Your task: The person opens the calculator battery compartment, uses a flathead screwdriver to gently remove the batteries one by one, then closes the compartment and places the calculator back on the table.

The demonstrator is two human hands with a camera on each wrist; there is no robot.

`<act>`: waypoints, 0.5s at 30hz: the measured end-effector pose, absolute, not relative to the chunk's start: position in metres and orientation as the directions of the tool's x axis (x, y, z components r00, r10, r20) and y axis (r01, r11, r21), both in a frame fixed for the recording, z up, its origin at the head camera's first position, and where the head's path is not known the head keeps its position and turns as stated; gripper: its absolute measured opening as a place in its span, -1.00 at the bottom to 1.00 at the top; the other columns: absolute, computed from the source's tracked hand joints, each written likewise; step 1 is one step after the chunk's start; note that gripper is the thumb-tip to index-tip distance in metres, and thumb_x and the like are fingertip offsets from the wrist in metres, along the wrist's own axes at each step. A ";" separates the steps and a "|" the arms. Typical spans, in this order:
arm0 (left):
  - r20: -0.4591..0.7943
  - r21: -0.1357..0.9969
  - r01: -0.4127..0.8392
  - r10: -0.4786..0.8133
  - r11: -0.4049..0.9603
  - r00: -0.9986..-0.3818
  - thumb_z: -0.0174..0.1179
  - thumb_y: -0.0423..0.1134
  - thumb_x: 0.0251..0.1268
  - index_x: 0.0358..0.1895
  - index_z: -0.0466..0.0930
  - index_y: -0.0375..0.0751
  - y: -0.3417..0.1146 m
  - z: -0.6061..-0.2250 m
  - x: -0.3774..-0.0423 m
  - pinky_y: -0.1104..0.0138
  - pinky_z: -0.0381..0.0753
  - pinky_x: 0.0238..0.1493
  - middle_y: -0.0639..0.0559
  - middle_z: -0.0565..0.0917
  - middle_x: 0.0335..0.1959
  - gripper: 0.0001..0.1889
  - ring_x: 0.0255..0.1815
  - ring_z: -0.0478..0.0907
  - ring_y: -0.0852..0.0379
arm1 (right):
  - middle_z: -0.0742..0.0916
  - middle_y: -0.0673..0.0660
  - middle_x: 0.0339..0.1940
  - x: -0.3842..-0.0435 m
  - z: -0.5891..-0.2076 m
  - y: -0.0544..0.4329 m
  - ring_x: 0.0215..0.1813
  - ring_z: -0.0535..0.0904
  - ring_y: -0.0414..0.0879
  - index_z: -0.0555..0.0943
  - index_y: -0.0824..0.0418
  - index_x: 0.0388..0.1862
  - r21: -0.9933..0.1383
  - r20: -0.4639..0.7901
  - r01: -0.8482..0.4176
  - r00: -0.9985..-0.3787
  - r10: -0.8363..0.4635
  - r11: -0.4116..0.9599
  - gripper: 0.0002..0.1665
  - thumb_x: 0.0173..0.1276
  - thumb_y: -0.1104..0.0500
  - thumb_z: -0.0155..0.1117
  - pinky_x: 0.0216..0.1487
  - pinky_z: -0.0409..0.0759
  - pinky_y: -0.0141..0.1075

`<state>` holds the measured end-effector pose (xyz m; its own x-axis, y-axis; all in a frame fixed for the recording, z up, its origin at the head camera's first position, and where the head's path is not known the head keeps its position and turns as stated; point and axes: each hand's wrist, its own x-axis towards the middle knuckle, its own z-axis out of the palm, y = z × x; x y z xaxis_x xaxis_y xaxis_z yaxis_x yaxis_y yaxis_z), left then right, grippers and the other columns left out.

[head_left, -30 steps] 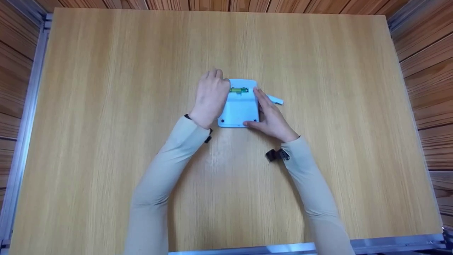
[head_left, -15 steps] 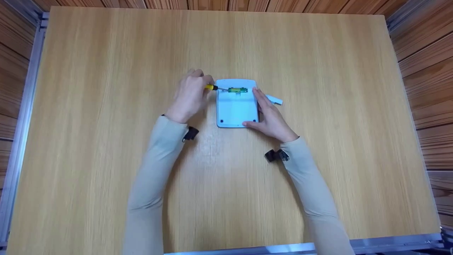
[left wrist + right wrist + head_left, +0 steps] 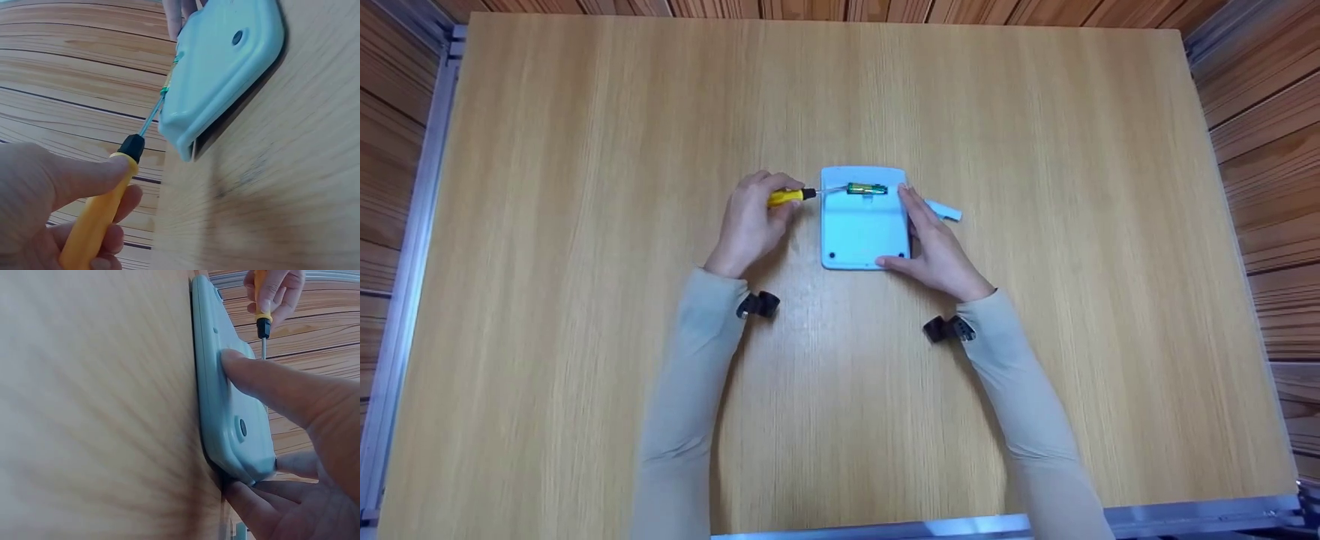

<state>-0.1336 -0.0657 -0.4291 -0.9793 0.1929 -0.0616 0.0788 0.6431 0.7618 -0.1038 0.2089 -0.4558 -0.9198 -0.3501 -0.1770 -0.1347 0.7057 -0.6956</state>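
Note:
A light blue calculator (image 3: 864, 232) lies face down on the table, its back with dark round feet upward. A green and yellow battery (image 3: 868, 189) sits in the slot near its far edge. My left hand (image 3: 751, 221) holds a yellow-handled screwdriver (image 3: 95, 225), fingers wrapped round the handle. The screwdriver's shaft (image 3: 151, 118) reaches over the calculator's left edge to the battery's left end; the exact contact is too small to tell. My right hand (image 3: 936, 251) grips the calculator's right side, the thumb (image 3: 253, 377) on the near edge and the fingers along the far right side.
A small light blue cover piece (image 3: 945, 211) lies on the table just right of the calculator, partly behind the right hand. The wide wooden table (image 3: 585, 187) has a metal rail (image 3: 1200, 516) along its near edge. Plank walls stand around it.
My left hand has drawn back left from over the calculator and then lowered slightly nearer me, bringing the screwdriver into view. The battery's left end seems slightly raised. My right hand stays put.

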 end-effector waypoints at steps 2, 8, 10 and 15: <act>-0.065 0.772 0.063 0.178 0.633 -0.982 0.19 -0.32 0.31 0.06 0.62 -0.12 -0.065 -0.431 -0.132 0.25 0.42 0.22 -0.06 0.59 0.01 -0.73 0.08 0.46 0.04 | -0.01 0.17 0.59 -0.104 -0.456 0.209 0.58 -0.12 0.06 -0.15 0.07 0.58 -0.694 -0.176 -0.136 -0.920 -0.350 0.707 0.17 0.21 0.00 0.40 0.52 0.00 -0.09; -0.064 0.790 0.047 0.158 0.611 -0.985 0.18 -0.30 0.33 0.06 0.61 -0.12 -0.064 -0.435 -0.130 0.26 0.41 0.24 -0.06 0.59 0.02 -0.73 0.10 0.46 0.04 | 0.01 0.20 0.59 -0.104 -0.456 0.209 0.58 -0.10 0.08 -0.14 0.10 0.58 -0.692 -0.166 -0.143 -0.922 -0.349 0.708 0.17 0.21 0.01 0.41 0.51 0.02 -0.09; -0.066 0.796 0.042 0.155 0.604 -0.986 0.18 -0.29 0.33 0.07 0.61 -0.13 -0.064 -0.436 -0.129 0.26 0.40 0.25 -0.06 0.59 0.03 -0.73 0.09 0.46 0.04 | 0.01 0.21 0.58 -0.104 -0.456 0.209 0.57 -0.08 0.10 -0.13 0.11 0.58 -0.694 -0.161 -0.147 -0.922 -0.351 0.705 0.18 0.20 0.02 0.42 0.51 0.03 -0.09; -0.079 0.820 0.019 0.147 0.572 -0.986 0.17 -0.27 0.34 0.08 0.60 -0.13 -0.062 -0.437 -0.129 0.27 0.37 0.28 -0.03 0.59 0.07 -0.73 0.12 0.46 0.06 | 0.04 0.26 0.57 -0.104 -0.456 0.208 0.56 -0.05 0.14 -0.11 0.15 0.57 -0.695 -0.145 -0.163 -0.922 -0.358 0.700 0.18 0.18 0.05 0.44 0.50 0.06 -0.06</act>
<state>-0.1286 -0.0616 -0.4372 -0.9860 0.1470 -0.0793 0.0193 0.5715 0.8204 -0.1043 0.2082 -0.4559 -0.9223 -0.3583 -0.1448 -0.1631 0.7005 -0.6948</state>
